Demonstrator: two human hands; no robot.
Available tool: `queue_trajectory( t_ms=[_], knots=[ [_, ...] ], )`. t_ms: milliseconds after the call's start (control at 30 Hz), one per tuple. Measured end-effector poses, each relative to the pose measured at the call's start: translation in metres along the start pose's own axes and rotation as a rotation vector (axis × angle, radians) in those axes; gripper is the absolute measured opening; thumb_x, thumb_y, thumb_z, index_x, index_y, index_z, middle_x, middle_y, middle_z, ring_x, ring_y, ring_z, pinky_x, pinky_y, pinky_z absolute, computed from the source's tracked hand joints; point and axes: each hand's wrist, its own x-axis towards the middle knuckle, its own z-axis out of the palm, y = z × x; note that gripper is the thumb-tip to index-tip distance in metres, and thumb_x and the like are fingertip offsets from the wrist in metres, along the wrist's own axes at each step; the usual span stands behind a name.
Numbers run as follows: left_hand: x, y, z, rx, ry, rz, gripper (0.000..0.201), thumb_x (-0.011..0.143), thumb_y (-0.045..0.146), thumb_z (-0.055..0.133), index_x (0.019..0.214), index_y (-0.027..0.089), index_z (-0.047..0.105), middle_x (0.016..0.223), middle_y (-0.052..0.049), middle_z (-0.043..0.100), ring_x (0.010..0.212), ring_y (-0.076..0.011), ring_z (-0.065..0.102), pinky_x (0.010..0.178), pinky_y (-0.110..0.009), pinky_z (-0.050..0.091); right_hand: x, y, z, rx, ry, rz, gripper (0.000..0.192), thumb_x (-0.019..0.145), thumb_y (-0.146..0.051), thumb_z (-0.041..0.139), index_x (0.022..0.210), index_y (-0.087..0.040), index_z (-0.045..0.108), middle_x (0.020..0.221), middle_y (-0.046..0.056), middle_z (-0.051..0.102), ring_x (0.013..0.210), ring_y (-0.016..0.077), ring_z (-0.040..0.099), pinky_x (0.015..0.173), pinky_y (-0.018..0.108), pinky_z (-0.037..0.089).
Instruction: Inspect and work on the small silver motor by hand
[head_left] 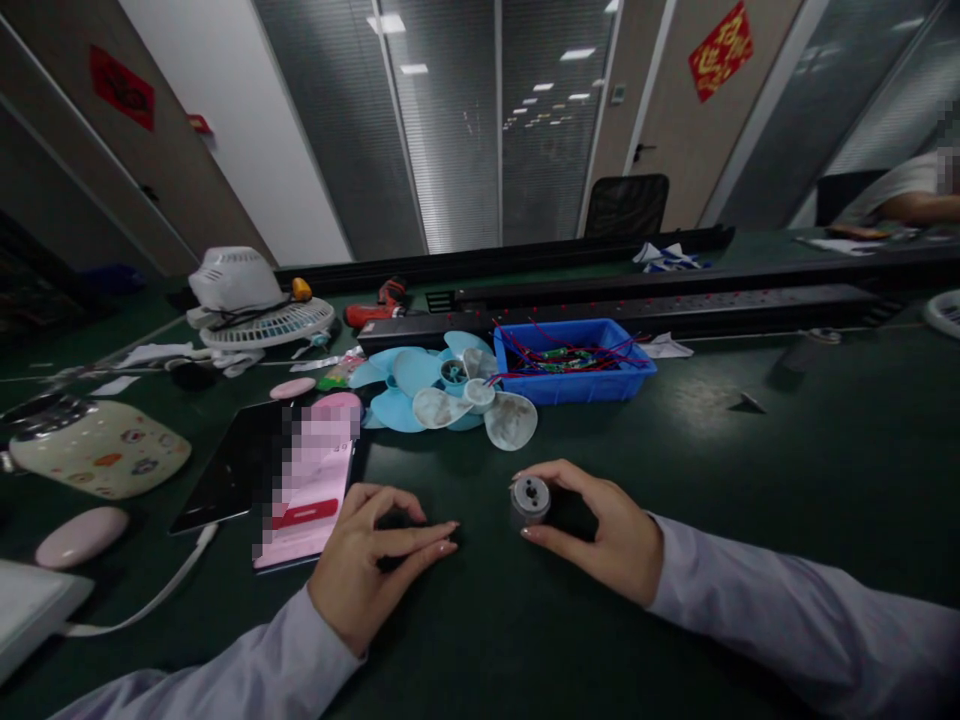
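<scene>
Head view: right hand [600,530] is clamping thumb and fingertips around a small motor [530,497] standing on the worktop [750,480]. Judged rigid, light, smooth-sided; grip the barrel. Left hand [367,560] is resting loosely curled, empty, near a phone [307,500].

an office used as a repair bench: glass partitions with blinds [450,130], ceiling light panels, an office chair [626,205], a dark worktable [750,470] strewn with fan blades [450,390] and a bin of wiring [574,360].
</scene>
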Motion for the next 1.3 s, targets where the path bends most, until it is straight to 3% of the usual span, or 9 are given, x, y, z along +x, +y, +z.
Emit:
queue_trajectory(
  t_ms=[133, 300, 400, 600, 1067, 1300],
  knots=[
    [0.007, 0.007, 0.003, -0.046, 0.001, 0.016, 0.019, 0.082, 0.037, 0.064, 0.100, 0.042, 0.070, 0.077, -0.002, 0.057, 0.076, -0.0188, 0.049, 0.063, -0.029, 0.045, 0.000, -0.001, 0.000, 0.007, 0.009, 0.002, 0.039, 0.075, -0.018, 0.071, 0.111, -0.022, 0.056, 0.105, 0.003, 0.066, 0.098, 0.0192, 0.062, 0.089, 0.036, 0.050],
    [0.031, 0.033, 0.012, -0.182, 0.303, 0.032, 0.017, 0.081, 0.023, 0.067, 0.095, 0.031, 0.072, 0.079, -0.001, 0.057, 0.082, -0.0182, 0.050, 0.070, -0.031, 0.042, 0.002, -0.003, 0.000, 0.000, -0.003, 0.026, 0.038, 0.074, -0.019, 0.073, 0.108, -0.021, 0.057, 0.103, 0.002, 0.066, 0.096, 0.0181, 0.062, 0.087, 0.034, 0.050],
    [0.045, 0.049, 0.024, -0.263, 0.396, 0.059, 0.016, 0.079, 0.020, 0.069, 0.092, 0.029, 0.073, 0.080, -0.001, 0.057, 0.084, -0.0185, 0.050, 0.071, -0.031, 0.041, 0.002, -0.002, 0.000, 0.004, -0.003, 0.011, 0.036, 0.074, -0.021, 0.073, 0.107, -0.021, 0.057, 0.102, 0.002, 0.066, 0.094, 0.0176, 0.062, 0.085, 0.032, 0.049],
    [0.057, 0.060, 0.038, -0.358, 0.361, 0.042, 0.013, 0.079, 0.020, 0.069, 0.089, 0.027, 0.074, 0.082, -0.003, 0.058, 0.086, -0.0194, 0.049, 0.073, -0.032, 0.041, 0.002, -0.001, 0.001, -0.007, 0.008, -0.007, 0.036, 0.075, -0.021, 0.072, 0.107, -0.020, 0.057, 0.101, 0.003, 0.065, 0.094, 0.0181, 0.062, 0.084, 0.032, 0.049],
    [0.058, 0.062, 0.034, -0.436, 0.212, 0.042, 0.014, 0.077, 0.023, 0.070, 0.089, 0.026, 0.075, 0.084, -0.004, 0.063, 0.089, -0.0209, 0.051, 0.079, -0.036, 0.043, 0.002, -0.002, 0.000, 0.006, -0.006, -0.002, 0.032, 0.077, -0.021, 0.069, 0.106, -0.019, 0.057, 0.099, 0.003, 0.065, 0.091, 0.0177, 0.062, 0.081, 0.032, 0.049],
    [0.058, 0.066, 0.034, -0.457, 0.251, 0.022, 0.012, 0.075, 0.021, 0.071, 0.085, 0.024, 0.075, 0.082, -0.004, 0.062, 0.086, -0.0203, 0.053, 0.076, -0.035, 0.045, 0.002, -0.004, 0.000, 0.014, -0.005, 0.001, 0.031, 0.076, -0.020, 0.069, 0.105, -0.018, 0.057, 0.100, 0.004, 0.066, 0.092, 0.0183, 0.063, 0.082, 0.033, 0.049]
  ],
)
